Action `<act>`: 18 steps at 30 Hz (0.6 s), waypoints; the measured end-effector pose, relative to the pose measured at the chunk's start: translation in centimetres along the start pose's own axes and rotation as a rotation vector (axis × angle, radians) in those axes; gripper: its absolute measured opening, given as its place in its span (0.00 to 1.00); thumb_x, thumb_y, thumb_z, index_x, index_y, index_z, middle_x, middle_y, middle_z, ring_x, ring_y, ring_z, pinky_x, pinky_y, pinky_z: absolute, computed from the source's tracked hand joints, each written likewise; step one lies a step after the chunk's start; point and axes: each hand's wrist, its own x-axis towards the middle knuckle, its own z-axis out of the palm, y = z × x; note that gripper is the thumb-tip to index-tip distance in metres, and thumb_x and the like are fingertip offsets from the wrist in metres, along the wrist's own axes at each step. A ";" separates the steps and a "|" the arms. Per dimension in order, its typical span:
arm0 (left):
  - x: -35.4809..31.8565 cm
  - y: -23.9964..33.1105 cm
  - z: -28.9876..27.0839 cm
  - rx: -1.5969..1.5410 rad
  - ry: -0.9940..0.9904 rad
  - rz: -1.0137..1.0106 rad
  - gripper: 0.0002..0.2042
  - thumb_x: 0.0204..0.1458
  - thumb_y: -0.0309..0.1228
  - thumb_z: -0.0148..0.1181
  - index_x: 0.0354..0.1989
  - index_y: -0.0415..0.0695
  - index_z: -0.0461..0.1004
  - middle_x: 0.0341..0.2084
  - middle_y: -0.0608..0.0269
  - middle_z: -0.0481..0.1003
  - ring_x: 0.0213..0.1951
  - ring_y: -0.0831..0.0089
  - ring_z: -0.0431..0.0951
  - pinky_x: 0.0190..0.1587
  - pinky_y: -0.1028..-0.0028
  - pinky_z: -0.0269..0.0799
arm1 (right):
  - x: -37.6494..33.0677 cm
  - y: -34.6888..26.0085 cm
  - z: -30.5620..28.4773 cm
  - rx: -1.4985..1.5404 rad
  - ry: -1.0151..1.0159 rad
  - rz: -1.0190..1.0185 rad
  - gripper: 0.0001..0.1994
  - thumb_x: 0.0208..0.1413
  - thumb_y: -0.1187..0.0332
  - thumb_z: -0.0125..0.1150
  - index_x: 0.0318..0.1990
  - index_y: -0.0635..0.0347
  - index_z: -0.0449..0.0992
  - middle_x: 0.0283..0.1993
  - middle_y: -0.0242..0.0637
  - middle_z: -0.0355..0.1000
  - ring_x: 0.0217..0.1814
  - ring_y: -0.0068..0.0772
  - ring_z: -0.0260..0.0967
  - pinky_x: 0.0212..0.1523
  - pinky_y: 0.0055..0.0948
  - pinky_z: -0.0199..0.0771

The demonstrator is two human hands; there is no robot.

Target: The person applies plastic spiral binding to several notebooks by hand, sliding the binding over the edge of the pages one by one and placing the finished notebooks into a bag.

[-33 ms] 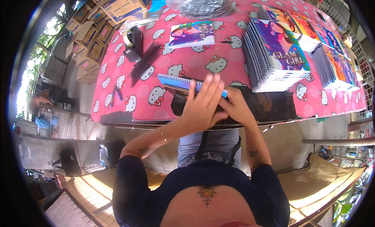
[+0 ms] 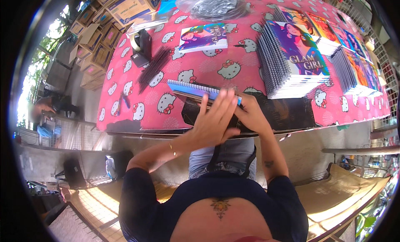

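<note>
A spiral notebook [image 2: 188, 88] with a blue face and a row of coils along its upper edge is tilted up at the table's front edge. My left hand [image 2: 214, 117] lies across it with fingers stretched out flat and thumb apart. Closed around the notebook's right end is my right hand [image 2: 251, 113], its fingertips partly hidden behind the notebook and the left hand. Beneath them lies a dark mat [image 2: 289, 113] with faint gold print.
A loose bundle of black coils [image 2: 154, 67], a tape dispenser [image 2: 143, 46] and a notebook with an illustrated cover [image 2: 203, 37] lie beyond. Tall notebook stacks [image 2: 298, 54] stand right. Small snips [image 2: 124, 101] rest left; clear plastic bags [image 2: 216, 4] and cardboard boxes [image 2: 129, 8] are farther back.
My left hand has slid slightly toward me along the notebook. The right hand keeps its hold, and the notebook has barely shifted.
</note>
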 end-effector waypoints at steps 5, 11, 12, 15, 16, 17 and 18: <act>3.4 -1.5 -2.7 -0.041 0.237 -0.097 0.27 0.63 0.48 0.55 0.63 0.41 0.71 0.61 0.52 0.73 0.67 0.56 0.68 0.73 0.42 0.29 | 0.1 -0.8 0.2 -0.044 0.073 0.001 0.14 0.58 0.74 0.61 0.51 0.68 0.76 0.44 0.47 0.78 0.42 0.45 0.78 0.45 0.36 0.76; 4.8 -3.3 -2.8 -0.209 0.207 -0.053 0.07 0.57 0.35 0.65 0.41 0.48 0.82 0.36 0.69 0.82 0.50 0.69 0.81 0.74 0.42 0.31 | -1.3 -1.0 -2.5 0.184 0.182 0.072 0.12 0.57 0.75 0.68 0.48 0.67 0.80 0.40 0.40 0.80 0.43 0.24 0.77 0.46 0.27 0.77; 4.7 -3.4 -2.7 -0.218 0.199 -0.055 0.08 0.57 0.36 0.65 0.41 0.48 0.82 0.37 0.68 0.82 0.51 0.69 0.81 0.74 0.42 0.31 | -1.0 -1.1 -2.8 0.241 0.201 0.096 0.12 0.56 0.75 0.69 0.47 0.67 0.81 0.38 0.40 0.80 0.42 0.24 0.78 0.45 0.27 0.79; 4.8 -3.6 -2.5 -0.198 0.225 -0.026 0.09 0.56 0.35 0.66 0.42 0.47 0.81 0.37 0.67 0.82 0.49 0.68 0.81 0.73 0.45 0.40 | 0.3 -2.1 -4.0 0.063 0.101 0.044 0.06 0.54 0.78 0.66 0.39 0.68 0.80 0.33 0.40 0.79 0.38 0.25 0.79 0.43 0.27 0.81; 4.7 -3.5 -2.6 -0.191 0.216 -0.044 0.09 0.56 0.35 0.66 0.42 0.47 0.81 0.38 0.67 0.81 0.48 0.67 0.80 0.72 0.46 0.44 | 0.6 -2.3 -4.4 0.029 0.058 0.022 0.05 0.53 0.79 0.66 0.37 0.69 0.79 0.32 0.41 0.78 0.36 0.26 0.79 0.41 0.28 0.81; 4.4 -3.2 -2.9 -0.183 0.208 -0.062 0.10 0.55 0.35 0.66 0.42 0.47 0.81 0.39 0.66 0.81 0.47 0.66 0.80 0.71 0.48 0.48 | 0.8 -2.6 -4.2 -0.046 0.075 -0.016 0.05 0.52 0.79 0.66 0.36 0.68 0.77 0.30 0.41 0.77 0.34 0.28 0.78 0.38 0.29 0.80; 4.2 -3.0 -3.1 -0.178 0.203 -0.075 0.10 0.55 0.35 0.66 0.43 0.46 0.80 0.40 0.65 0.81 0.46 0.65 0.80 0.70 0.49 0.53 | 1.2 -3.0 -3.6 -0.125 0.095 -0.054 0.05 0.50 0.79 0.66 0.34 0.67 0.76 0.28 0.42 0.76 0.32 0.31 0.78 0.36 0.30 0.79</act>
